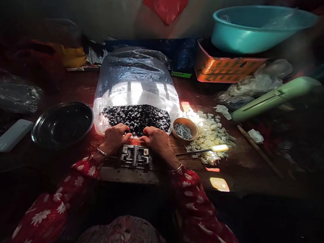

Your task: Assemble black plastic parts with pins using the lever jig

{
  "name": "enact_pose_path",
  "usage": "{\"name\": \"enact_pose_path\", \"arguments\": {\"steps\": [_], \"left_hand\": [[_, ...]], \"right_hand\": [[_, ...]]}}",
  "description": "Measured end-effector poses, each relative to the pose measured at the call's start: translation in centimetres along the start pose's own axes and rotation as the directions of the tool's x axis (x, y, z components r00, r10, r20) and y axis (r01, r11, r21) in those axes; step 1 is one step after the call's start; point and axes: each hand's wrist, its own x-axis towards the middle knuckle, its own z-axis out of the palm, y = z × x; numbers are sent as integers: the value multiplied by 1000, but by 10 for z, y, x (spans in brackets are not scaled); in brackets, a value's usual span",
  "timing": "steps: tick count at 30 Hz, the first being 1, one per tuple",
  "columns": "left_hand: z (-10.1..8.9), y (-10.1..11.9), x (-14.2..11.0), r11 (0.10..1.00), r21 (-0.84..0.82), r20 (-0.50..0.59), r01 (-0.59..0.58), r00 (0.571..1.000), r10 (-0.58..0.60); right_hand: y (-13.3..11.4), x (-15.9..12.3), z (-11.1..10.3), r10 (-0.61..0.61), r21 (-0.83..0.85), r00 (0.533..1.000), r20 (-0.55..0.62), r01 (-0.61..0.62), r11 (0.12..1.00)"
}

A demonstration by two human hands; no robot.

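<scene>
A clear plastic bag [136,74] lies open on the wooden table, with a heap of small black pieces [136,116] at its mouth. My left hand [114,138] and my right hand [157,141] rest curled at the front of the heap, fingertips close together. Just below them sits a metal jig [135,156]. To the right stand a small brown bowl of nails [185,129] and a pile of pale chips [208,136]. A thin metal tool [201,151] lies beside my right wrist. Whether either hand holds a small piece is hidden.
A dark metal basin [62,125] and a flat white object [11,135] lie left of the bag. At the back right, a teal basin [260,28] sits on an orange crate [224,63]. Crumpled plastic [250,86], a green plastic object [274,98] and a wooden stick [259,150] lie right.
</scene>
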Motion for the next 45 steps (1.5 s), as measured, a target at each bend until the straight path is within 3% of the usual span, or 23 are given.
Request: {"name": "enact_pose_path", "arguments": {"steps": [4,9,13,17,20,24,30,36,40,45], "left_hand": [[3,-1,9,1000,-13,18,-13,1000,14],[0,-8,5,980,-177,-44,-87,996,81],[-10,-10,-17,922,-336,-146,-193,978,152],[-22,-5,-50,857,-409,-185,-314,948,259],[-25,-3,-70,842,-414,-185,-346,938,294],[-23,-3,-82,866,-371,-127,-335,942,310],[-19,0,-81,900,-325,-85,-290,957,277],[-18,5,-81,947,-280,-49,-157,988,149],[-19,6,-80,908,-406,-11,-103,994,108],[-12,9,-77,819,-570,-42,-63,998,47]], "right_hand": [[-1,2,2,-13,-21,1000,16,13,1000],[10,-8,3,15,236,997,-76,3,972],[18,-30,2,0,508,987,-159,81,857],[16,-59,4,-34,613,976,-214,162,774],[10,-77,4,-81,592,956,-281,240,769],[3,-89,7,-163,518,947,-278,290,804],[-2,-90,18,-123,431,937,-328,264,863],[-4,-88,20,-98,396,947,-307,221,892],[-4,-87,20,-112,383,947,-301,228,895],[-5,-84,22,-51,406,949,-310,181,896]]}}
